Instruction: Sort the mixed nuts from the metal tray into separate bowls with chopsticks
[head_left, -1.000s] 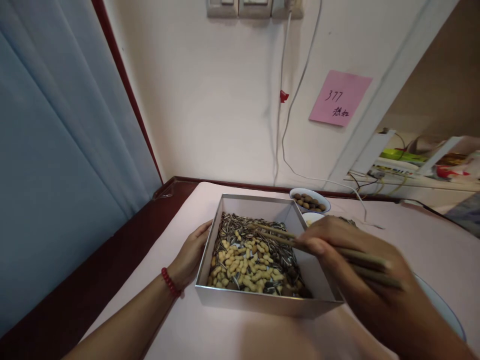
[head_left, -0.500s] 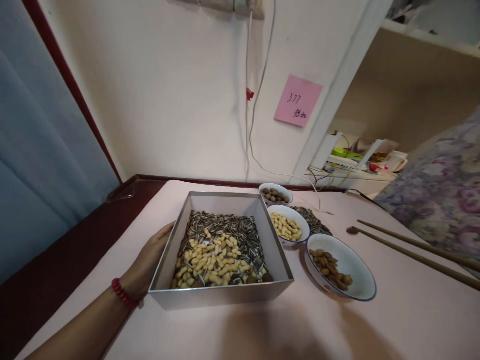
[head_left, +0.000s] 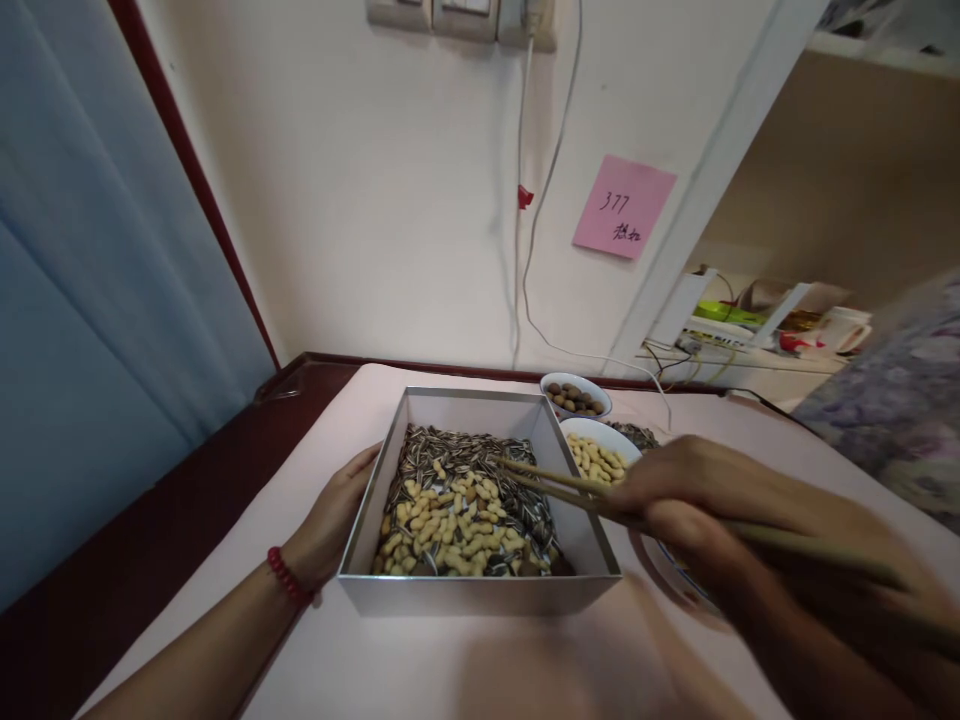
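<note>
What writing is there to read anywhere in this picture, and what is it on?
"377": handwritten on the pink sticky note on the wall.
Two handwritten characters below it on the same note: too blurred to read.
Print on the shelf items at right: too small to read.
No writing shows on the box, the bowls or the chopsticks.

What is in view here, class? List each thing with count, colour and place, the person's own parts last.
box: one, silver-grey, centre
sunflower seeds: many, striped black-white, box's far part
peanuts: many, pale yellow, box's near part
bowl of brown nuts: one, white, behind box's right corner
bowl of peanuts: one, white, beside box's right wall
chopsticks: two, tan, tips over box
sticky note: one, pink, wall
left hand: one, against box's left wall
right hand: one, holding chopsticks
</note>
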